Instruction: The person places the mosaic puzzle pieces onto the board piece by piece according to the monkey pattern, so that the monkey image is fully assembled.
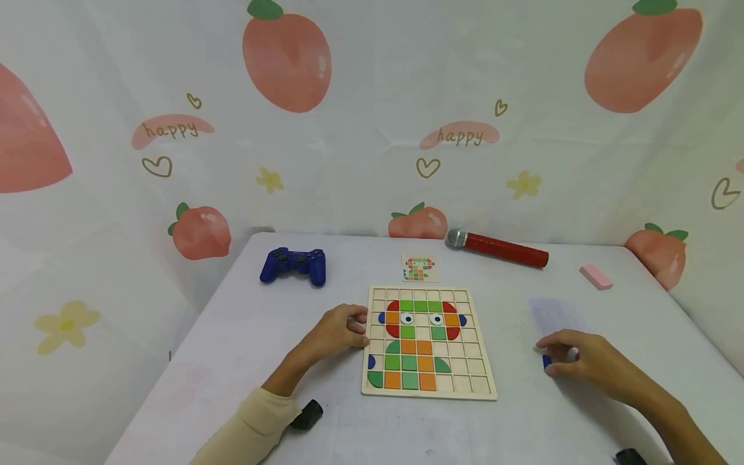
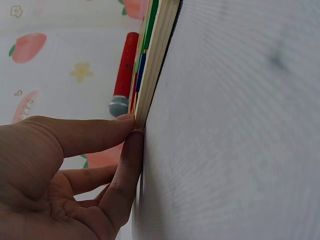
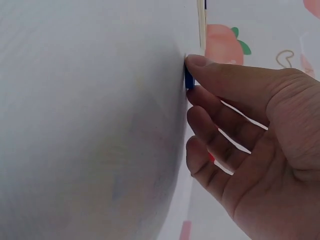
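A square wooden puzzle board [image 1: 465, 384] lies on the table, its grid partly filled with red, green, orange and blue tiles and two eye tiles. At its left edge, my left hand [image 1: 340, 329] holds the rim between thumb and fingertips; the left wrist view shows the thumb [image 2: 100, 135] right at the board's side. Off to the right of the board, my right hand [image 1: 587, 361] pinches a small blue tile [image 3: 189, 79] between thumb and index finger, close to the tabletop. The tile's shape is mostly hidden by the fingers.
Behind the board lies a small pattern card [image 1: 430, 274]. A blue game controller [image 1: 293, 263] is at the back left, a red microphone [image 1: 506, 250] at the back. A pink block [image 1: 596, 276] sits near the right edge. A patterned curtain [image 1: 360, 129] hangs behind the table.
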`<action>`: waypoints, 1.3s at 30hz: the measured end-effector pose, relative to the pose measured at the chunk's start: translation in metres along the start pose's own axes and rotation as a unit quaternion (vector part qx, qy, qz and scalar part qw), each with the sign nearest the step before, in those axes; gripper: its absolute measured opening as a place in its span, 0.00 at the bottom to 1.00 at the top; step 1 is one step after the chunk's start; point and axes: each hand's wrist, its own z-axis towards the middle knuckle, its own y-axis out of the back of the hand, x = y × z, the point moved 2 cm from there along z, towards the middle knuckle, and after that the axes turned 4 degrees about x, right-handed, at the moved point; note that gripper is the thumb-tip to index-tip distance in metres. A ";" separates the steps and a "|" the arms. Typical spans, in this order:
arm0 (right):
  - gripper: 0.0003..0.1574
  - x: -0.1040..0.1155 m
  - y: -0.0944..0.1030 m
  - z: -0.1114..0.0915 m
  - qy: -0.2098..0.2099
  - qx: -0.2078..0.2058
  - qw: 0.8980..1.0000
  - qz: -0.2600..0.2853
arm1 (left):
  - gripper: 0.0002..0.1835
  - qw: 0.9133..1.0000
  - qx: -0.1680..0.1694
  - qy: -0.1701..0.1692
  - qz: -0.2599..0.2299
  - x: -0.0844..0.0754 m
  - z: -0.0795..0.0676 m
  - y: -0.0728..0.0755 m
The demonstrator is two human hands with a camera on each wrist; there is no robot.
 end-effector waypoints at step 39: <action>0.13 0.115 -0.044 0.067 0.167 0.051 0.984 0.029 | 0.33 1.000 0.005 -0.001 0.004 0.003 0.002 0.000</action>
